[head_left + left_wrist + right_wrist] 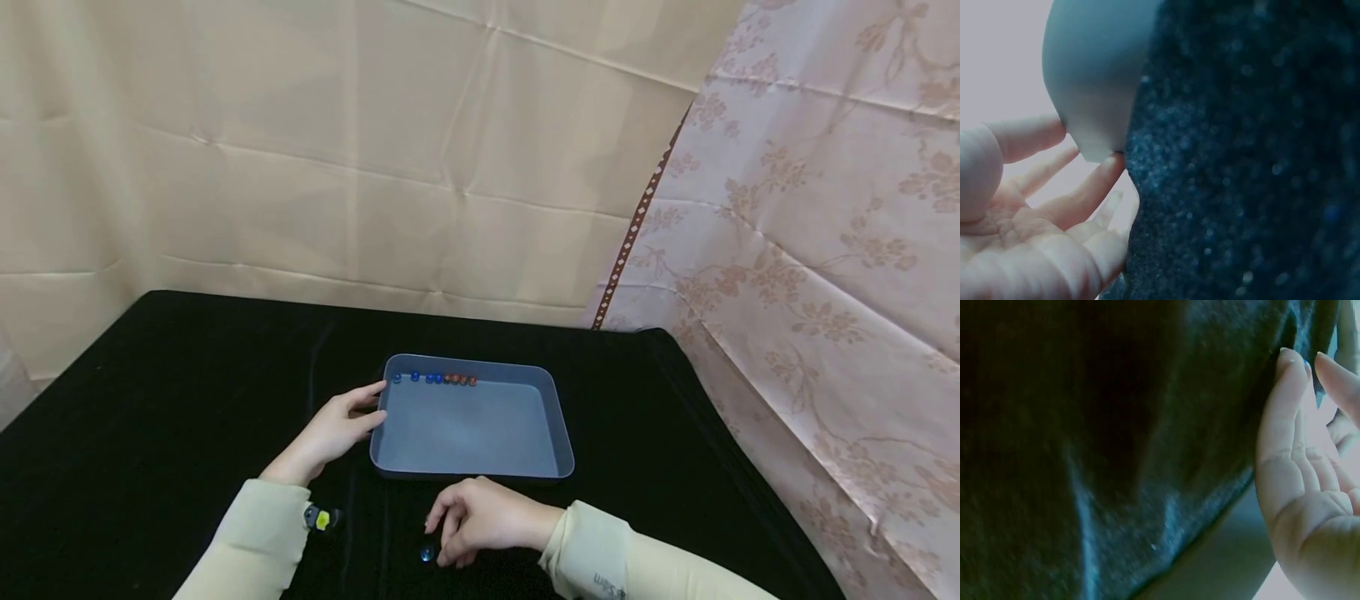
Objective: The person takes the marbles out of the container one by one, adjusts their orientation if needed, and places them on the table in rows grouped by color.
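Observation:
A blue-grey tray (480, 477) lies on the black cloth. My left hand (333, 429) touches its left edge, thumb and fingertips spread along the outside; the left wrist view shows the fingers fairly straight against the tray's wall (1094, 81). Inside, along the far wall, several blue marbles (415, 377) and several reddish-brown marbles (464, 381) form a row. In front of the tray, my right hand (491, 517) hovers low with thumb and forefinger apart. A single blue marble (427, 553) lies on the cloth just beside those fingertips, seemingly not gripped.
Black cloth (225, 375) covers the table. Behind it hangs a cream curtain (337, 167), and a floral pink curtain (825, 250) hangs along the right side. A dark wrist strap with a yellow piece (322, 520) is on the left cuff.

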Tool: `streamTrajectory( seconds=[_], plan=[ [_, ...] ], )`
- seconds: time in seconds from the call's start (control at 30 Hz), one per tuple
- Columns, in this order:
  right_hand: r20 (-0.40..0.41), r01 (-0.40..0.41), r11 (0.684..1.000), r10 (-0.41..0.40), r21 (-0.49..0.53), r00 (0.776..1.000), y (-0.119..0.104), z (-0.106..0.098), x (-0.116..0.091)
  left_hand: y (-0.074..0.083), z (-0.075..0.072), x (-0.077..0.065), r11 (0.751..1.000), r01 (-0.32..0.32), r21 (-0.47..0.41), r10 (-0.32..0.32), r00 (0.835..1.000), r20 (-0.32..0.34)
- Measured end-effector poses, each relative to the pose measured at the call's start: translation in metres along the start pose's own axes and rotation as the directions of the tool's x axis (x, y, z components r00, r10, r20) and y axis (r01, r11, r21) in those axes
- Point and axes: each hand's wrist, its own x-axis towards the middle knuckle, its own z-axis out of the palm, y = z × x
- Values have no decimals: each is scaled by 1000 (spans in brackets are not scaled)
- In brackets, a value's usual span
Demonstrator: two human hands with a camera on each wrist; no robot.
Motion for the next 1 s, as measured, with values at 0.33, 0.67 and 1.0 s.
streamTrajectory(
  seconds=[0.33,0.67,1.0],
  plan=[
    [32,58,998,-57,-19,998,-15,-16,-2,0,0,2,1000,-6,3,6,1000,-5],
    [-5,120,993,-120,-10,993,-27,-30,-1,-1,1,1,1000,-8,19,8,1000,-14],
    [-86,144,990,-143,1,986,-36,-52,1,-2,0,1,1000,-21,3,21,1000,-3]
  ],
)
